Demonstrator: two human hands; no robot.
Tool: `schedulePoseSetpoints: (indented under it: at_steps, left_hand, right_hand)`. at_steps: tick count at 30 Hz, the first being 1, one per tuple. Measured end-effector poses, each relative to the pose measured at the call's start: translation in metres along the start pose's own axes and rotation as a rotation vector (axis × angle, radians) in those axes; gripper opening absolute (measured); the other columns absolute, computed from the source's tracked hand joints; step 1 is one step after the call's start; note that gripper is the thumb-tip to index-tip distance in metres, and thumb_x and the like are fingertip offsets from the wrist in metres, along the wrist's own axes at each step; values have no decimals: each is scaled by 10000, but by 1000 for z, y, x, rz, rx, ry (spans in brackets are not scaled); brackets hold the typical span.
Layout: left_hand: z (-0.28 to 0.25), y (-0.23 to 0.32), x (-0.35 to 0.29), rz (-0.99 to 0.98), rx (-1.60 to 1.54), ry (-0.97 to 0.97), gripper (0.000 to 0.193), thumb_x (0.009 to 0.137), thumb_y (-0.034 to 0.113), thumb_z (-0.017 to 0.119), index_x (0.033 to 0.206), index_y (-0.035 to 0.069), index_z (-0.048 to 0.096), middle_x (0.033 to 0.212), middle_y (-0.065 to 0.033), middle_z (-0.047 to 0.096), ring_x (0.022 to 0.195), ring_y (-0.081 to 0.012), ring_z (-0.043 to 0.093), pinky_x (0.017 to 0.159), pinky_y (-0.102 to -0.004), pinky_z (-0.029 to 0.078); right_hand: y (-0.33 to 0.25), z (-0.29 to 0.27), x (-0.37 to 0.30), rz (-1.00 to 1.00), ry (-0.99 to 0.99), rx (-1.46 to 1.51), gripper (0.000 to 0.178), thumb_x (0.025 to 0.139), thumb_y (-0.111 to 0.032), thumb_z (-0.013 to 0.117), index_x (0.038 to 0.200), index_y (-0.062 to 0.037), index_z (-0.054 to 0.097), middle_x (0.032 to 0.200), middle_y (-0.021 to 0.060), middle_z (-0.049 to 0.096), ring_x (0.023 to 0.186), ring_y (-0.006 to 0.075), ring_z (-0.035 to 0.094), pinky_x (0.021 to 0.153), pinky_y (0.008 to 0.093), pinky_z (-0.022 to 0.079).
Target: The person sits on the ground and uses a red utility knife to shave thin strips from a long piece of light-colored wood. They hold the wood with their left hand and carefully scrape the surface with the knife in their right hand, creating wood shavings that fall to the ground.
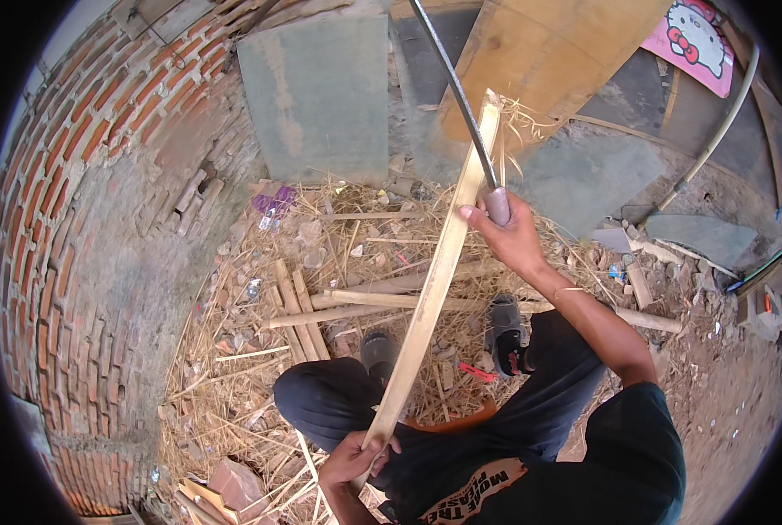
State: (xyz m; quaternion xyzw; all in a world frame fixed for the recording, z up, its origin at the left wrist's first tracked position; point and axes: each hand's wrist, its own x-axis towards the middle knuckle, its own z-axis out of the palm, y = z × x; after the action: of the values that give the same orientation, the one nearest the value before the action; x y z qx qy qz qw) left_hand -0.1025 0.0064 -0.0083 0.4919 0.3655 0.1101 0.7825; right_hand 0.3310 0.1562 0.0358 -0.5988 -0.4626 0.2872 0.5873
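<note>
A long, pale split bamboo strip (439,271) slants across my lap, its low end near my body and its far end pointing up and away. My left hand (356,457) is closed around the low end. Higher up, my right hand (512,232) grips the handle of a long knife (497,204), with the thumb lying against the strip. The narrow dark blade runs up and leftward, crossing in front of the strip's far part and leaving the top of the picture. Thin curled shavings (520,122) hang by the strip's far end.
Bamboo pieces (299,311), straw-like shavings and rubble cover the ground around my shoes (505,328). A brick wall (76,262) rises at left. Grey sheets (317,105), a brown board (548,52) and a pink cartoon panel (693,44) lie beyond. A red-handled item (477,374) lies between my feet.
</note>
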Motion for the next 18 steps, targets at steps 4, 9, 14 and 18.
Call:
schedulePoseSetpoints:
  at_steps: [4,9,14,18]
  left_hand:
    - [7,-4,21,61,14,-50,584,1150,510,509,1139,-46,683,692,23,507,611,-69,515,572,-259,457]
    - [10,1,34,59,72,-83,616,1159,522,464,1121,-51,685,683,2,555,588,-86,550,583,-262,469]
    - [9,3,44,61,123,-80,627,1167,524,435,1140,-56,674,684,-12,576,580,-94,570,594,-265,478]
    - [8,3,51,72,114,-78,493,1180,422,471,1150,-22,682,683,0,574,601,-85,580,598,-264,485]
  right_hand:
    - [-9,-3,0,40,75,164,326,952,-228,861,896,-85,574,747,-54,543,651,47,483,559,261,399]
    - [-8,-14,3,10,96,206,294,966,-200,836,918,-93,568,737,-54,559,606,32,491,515,253,386]
    - [-7,-15,-2,20,97,240,282,979,-197,817,916,-94,562,714,-55,550,560,33,488,482,257,376]
    - [-8,-16,-8,18,71,233,277,987,-190,802,911,-88,556,700,-50,543,559,38,497,482,259,383]
